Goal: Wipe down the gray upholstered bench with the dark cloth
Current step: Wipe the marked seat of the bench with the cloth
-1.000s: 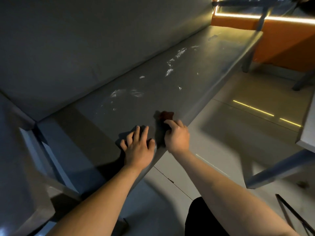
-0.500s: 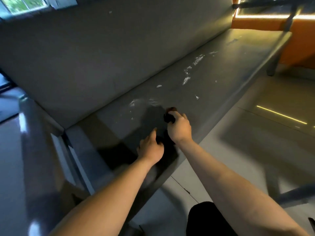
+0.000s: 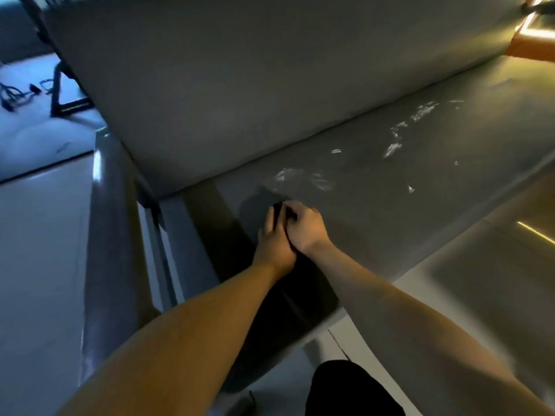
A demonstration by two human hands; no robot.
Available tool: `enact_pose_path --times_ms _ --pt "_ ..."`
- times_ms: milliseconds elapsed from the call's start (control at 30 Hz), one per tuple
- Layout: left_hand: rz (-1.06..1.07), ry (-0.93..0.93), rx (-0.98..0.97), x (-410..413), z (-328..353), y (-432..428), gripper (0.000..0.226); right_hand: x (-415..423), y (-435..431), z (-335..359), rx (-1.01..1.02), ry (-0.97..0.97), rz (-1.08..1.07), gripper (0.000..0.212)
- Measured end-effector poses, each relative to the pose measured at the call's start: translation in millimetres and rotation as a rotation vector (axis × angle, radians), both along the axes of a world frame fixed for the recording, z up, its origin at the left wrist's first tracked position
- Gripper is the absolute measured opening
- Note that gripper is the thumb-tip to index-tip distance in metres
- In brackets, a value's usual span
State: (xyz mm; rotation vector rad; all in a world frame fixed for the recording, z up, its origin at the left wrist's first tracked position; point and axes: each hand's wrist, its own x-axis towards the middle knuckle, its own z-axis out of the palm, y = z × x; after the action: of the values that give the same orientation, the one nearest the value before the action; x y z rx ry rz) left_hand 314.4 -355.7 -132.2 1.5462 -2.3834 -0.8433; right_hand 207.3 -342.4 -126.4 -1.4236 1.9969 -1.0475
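Your left hand (image 3: 274, 243) now meets your right hand (image 3: 306, 226), whose fingers pinch the dark cloth (image 3: 280, 210); left fingers unclear. Bench (image 3: 435, 205) smears (image 3: 300, 177) await.

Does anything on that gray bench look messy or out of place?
Yes. Whitish smears streak the gray seat: one patch lies just beyond the dark cloth that the right hand grips, and more are scattered toward the far right end. They stand out against the otherwise even upholstery.
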Motion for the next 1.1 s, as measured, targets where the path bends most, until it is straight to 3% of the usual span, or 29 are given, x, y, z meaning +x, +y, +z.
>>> enact_pose_path --times_ms 67,167,267,367,467,567,633,767,933,1033,1100 --pt "-0.096 -0.090 -0.042 -4 0 -7 0.070 -9 -10 -11 0.001 0.105 -0.072 0.045" --pt "-0.257 -0.267 -0.218 -3 -2 -24 0.061 -19 -16 -34 0.006 0.092 -0.157 0.043" --pt "-0.318 -0.393 -0.393 15 -4 -57 0.056 -10 -17 -54 -0.130 0.208 -0.172 0.037" --pt "-0.245 -0.502 -0.506 46 -6 -99 0.047 -9 -20 -60 -0.180 0.260 -0.181 0.037" --pt "-0.031 -0.595 -0.437 74 -10 -138 0.045 -10 -20 -61 -0.143 0.302 -0.143 0.035" --pt "0.192 -0.468 -0.225 72 -12 -149 0.059 -10 -22 -62 -0.136 0.335 -0.145 0.033" --pt "0.221 -0.315 -0.142 64 -14 -140 0.065 -10 -22 -63 -0.140 0.340 -0.151 0.033" --pt "0.050 -0.282 -0.131 47 -16 -127 0.061 -7 -22 -62 -0.169 0.369 -0.184 0.031" --pt "-0.350 -0.298 -0.129 7 -13 -89 0.058 -1 -29 -54 -0.040 0.363 -0.260 0.040" --pt "-0.433 -0.337 -0.100 12 -10 -95 0.066 9 -36 -48 0.094 0.332 -0.315 0.048" --pt "-0.454 -0.400 -0.185 22 -2 -105 0.070 13 -37 -49 0.125 0.346 -0.334 0.049"
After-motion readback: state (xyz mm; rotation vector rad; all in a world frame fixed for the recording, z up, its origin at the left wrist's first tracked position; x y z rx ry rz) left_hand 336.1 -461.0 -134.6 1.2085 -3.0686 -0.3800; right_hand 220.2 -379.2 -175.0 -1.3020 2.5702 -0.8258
